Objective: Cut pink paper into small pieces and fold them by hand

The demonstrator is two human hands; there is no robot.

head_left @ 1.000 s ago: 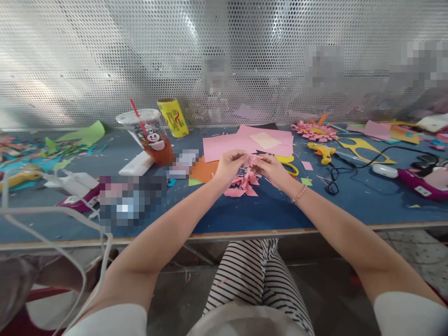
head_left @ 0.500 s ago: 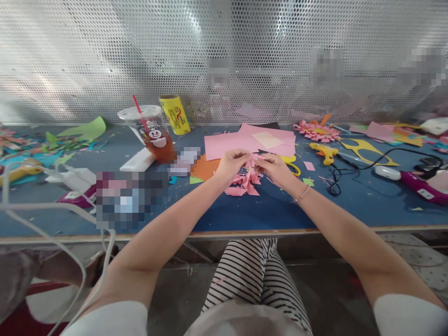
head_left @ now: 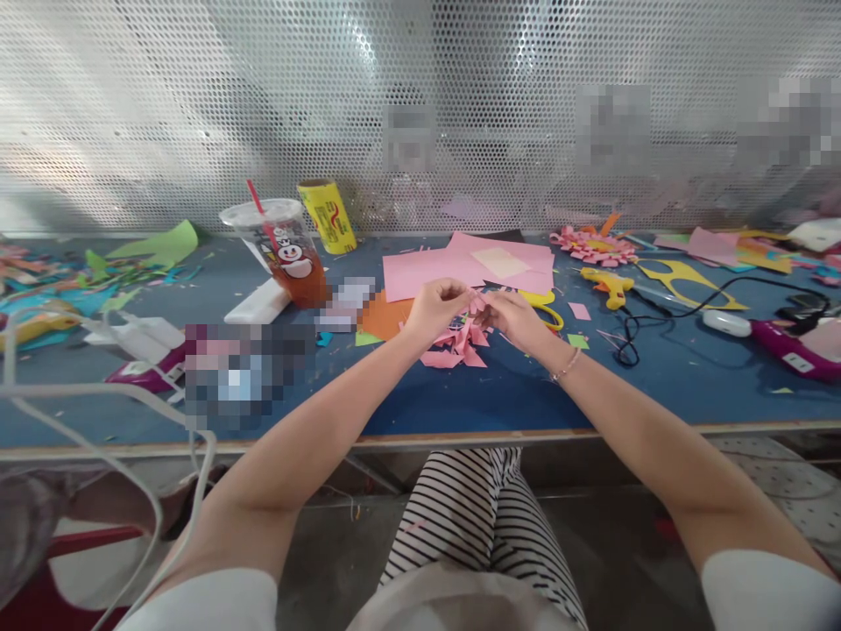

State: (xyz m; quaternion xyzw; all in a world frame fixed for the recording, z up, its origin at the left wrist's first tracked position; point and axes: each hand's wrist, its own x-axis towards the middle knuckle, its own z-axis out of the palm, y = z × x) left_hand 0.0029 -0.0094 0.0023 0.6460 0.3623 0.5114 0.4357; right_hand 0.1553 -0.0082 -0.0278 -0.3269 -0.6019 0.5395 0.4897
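Observation:
Between my two hands is a small piece of pink paper [head_left: 477,302], pinched at its edges by the fingertips. My left hand [head_left: 437,308] closes on it from the left, and my right hand [head_left: 516,317], with a thin bracelet at the wrist, closes on it from the right. Just below the fingers lies a heap of cut pink strips [head_left: 460,346] on the blue table. Behind the hands are large pink sheets [head_left: 417,272] with a cream piece [head_left: 500,262] on top. The handle of yellow scissors [head_left: 555,317] shows beside my right hand.
A drink cup [head_left: 289,254] and yellow tube [head_left: 328,217] stand back left. At right are a yellow glue gun [head_left: 608,287], its black cord, and a fringed pink paper piece [head_left: 595,245]. White cables [head_left: 98,390] hang at left, near a seated person's leg.
My fingers have shifted slightly around the pink paper, which now sits a little lower between them. My right fingertips have moved slightly left.

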